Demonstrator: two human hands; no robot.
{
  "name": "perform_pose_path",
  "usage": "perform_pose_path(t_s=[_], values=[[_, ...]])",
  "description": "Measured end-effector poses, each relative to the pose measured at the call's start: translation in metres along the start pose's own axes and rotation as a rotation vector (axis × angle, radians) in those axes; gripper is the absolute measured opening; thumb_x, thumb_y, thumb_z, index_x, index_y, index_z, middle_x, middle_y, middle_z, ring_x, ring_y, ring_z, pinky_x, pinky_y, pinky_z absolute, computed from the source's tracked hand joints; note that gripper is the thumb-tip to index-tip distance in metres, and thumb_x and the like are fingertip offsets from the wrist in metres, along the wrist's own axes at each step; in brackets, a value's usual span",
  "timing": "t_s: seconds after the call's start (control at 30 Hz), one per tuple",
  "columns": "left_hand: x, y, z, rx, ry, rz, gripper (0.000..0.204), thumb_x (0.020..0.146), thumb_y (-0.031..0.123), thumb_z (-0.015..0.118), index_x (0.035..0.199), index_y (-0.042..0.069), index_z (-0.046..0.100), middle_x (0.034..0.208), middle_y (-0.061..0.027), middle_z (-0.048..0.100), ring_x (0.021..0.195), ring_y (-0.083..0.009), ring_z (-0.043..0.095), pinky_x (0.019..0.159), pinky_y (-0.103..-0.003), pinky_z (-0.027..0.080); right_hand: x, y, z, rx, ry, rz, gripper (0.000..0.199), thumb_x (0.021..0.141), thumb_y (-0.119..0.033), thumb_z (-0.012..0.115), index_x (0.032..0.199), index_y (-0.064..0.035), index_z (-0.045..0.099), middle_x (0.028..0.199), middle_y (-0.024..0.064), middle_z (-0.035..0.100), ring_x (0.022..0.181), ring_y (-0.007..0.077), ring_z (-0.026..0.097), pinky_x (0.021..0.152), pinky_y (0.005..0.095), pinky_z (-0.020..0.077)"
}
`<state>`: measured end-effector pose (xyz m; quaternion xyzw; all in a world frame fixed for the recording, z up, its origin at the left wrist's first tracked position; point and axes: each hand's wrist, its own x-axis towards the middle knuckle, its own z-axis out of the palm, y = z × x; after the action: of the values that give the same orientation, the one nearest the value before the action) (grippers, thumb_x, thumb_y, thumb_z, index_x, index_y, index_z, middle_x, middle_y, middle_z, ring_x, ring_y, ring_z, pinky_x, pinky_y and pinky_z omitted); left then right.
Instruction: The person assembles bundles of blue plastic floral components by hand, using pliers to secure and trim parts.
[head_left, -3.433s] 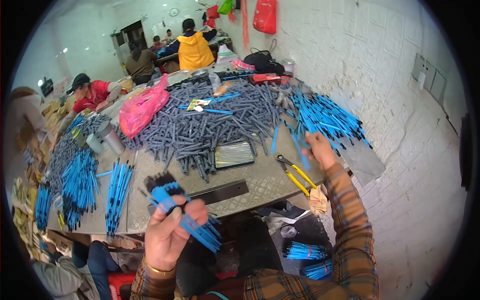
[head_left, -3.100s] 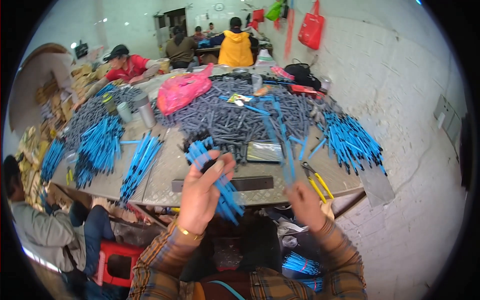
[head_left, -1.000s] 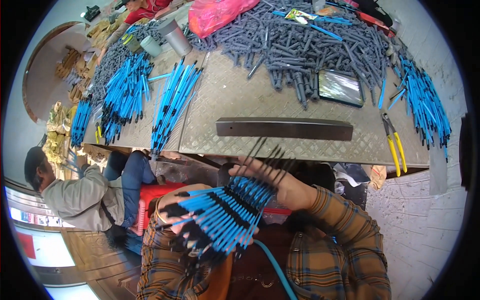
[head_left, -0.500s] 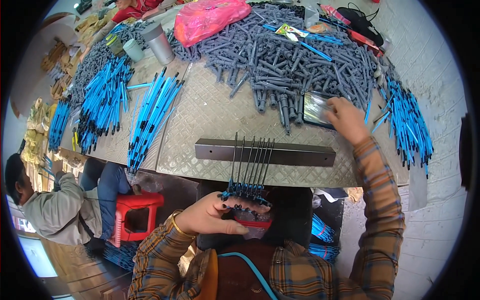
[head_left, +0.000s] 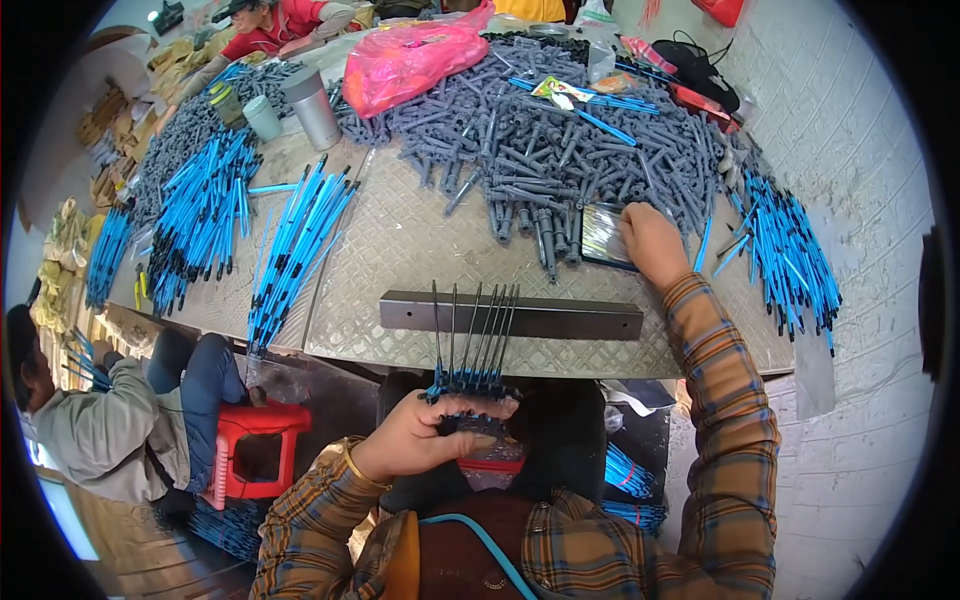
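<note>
My left hand (head_left: 425,438) is closed around a fan of blue sticks (head_left: 470,380) with black fittings. Thin dark rods rise from their ends, in front of the table edge, and their lower black tips show below my fingers. My right hand (head_left: 655,243) reaches over the table to the right side of a flat, dark-rimmed rectangular tray (head_left: 606,238). Shiny thin pieces seem to lie in it. The right fingers are curled down at the tray; whatever is between the fingertips is hidden. A dark metal bar (head_left: 510,315) lies on the table behind the rods.
A heap of grey plastic tubes (head_left: 570,150) covers the table's far side. Blue stick bundles lie left (head_left: 300,240) and right (head_left: 790,250). A pink bag (head_left: 415,62) and steel tumbler (head_left: 312,108) stand behind. One person (head_left: 110,420) sits left by a red stool (head_left: 258,450); another (head_left: 275,28) works beyond.
The view has shifted a little, so the table things appear further left. My right hand has come down at the tray's right part, its fingers now curled. The left hand keeps its hold on the sticks.
</note>
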<state>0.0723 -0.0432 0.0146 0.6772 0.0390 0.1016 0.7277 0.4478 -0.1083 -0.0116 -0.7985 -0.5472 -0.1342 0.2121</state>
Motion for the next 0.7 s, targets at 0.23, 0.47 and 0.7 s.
perform_pose_path(t_s=[0.23,0.47,0.7], values=[[-0.001,-0.010,-0.003,-0.085,0.116,-0.031,0.022,0.081,-0.006,0.058,0.102,-0.001,0.060,0.107,-0.0143,0.062,0.106,-0.0221,0.057,0.092,-0.033,0.044,0.001,0.002,0.003,-0.032,-0.097,-0.002,0.010,0.080,-0.016,0.054,0.083,-0.0061,0.055,0.080,0.0127,0.056,0.080,0.0319,0.056,0.068,0.0425,0.0445],[0.001,-0.005,-0.002,-0.160,0.150,-0.074,0.019,0.085,0.000,0.056,0.104,-0.001,0.061,0.103,-0.0077,0.063,0.098,-0.0141,0.058,0.087,-0.028,0.045,0.004,0.004,-0.004,0.094,0.033,0.020,0.008,0.080,-0.013,0.055,0.084,-0.0063,0.055,0.078,0.0137,0.057,0.077,0.0310,0.056,0.066,0.0422,0.0441],[0.011,0.001,0.003,-0.210,0.316,-0.026,0.019,0.083,-0.001,0.057,0.101,0.001,0.061,0.095,-0.0129,0.065,0.091,-0.0203,0.062,0.084,-0.032,0.048,-0.015,-0.092,-0.062,0.589,0.019,0.108,0.005,0.084,-0.007,0.052,0.084,-0.0021,0.052,0.067,0.0098,0.049,0.062,0.0152,0.052,0.058,0.0279,0.0424]])
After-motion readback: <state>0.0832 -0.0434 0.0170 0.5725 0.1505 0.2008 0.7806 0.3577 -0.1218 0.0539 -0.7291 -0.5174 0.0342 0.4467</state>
